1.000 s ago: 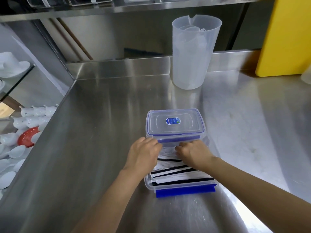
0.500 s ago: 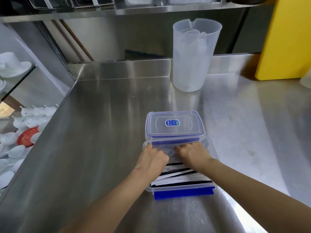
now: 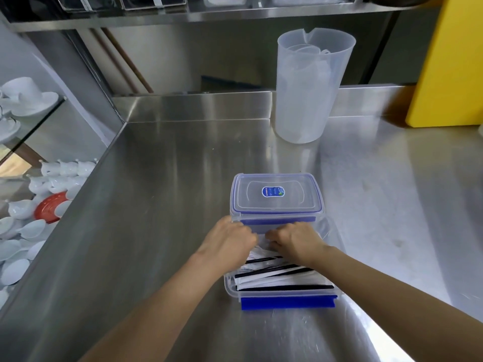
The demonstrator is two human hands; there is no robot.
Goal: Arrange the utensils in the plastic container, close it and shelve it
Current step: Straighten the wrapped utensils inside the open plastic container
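A clear plastic container point(image 3: 229, 288) with a blue clip point(image 3: 287, 302) on its near side stands open on the steel counter point(image 3: 156, 205). It holds several wrapped utensils point(image 3: 282, 278), white packets with black stripes. Its clear lid point(image 3: 277, 194), edged in blue and bearing a blue sticker, rests just behind it, overlapping the far rim. My left hand point(image 3: 227, 241) and my right hand point(image 3: 295, 240) sit side by side at the container's far end, fingers curled down onto the packets. The packets' far ends are hidden under my hands.
A tall translucent jug point(image 3: 308, 87) stands at the back of the counter, beside a yellow board point(image 3: 449, 61) at the right. A steel shelf point(image 3: 183, 17) runs overhead. White crockery point(image 3: 52, 176) and a red saucer point(image 3: 49, 207) lie below the counter's left edge.
Both hands have slid toward the container's far end and drawn closer together over the packets. The container and lid have stayed where they were.
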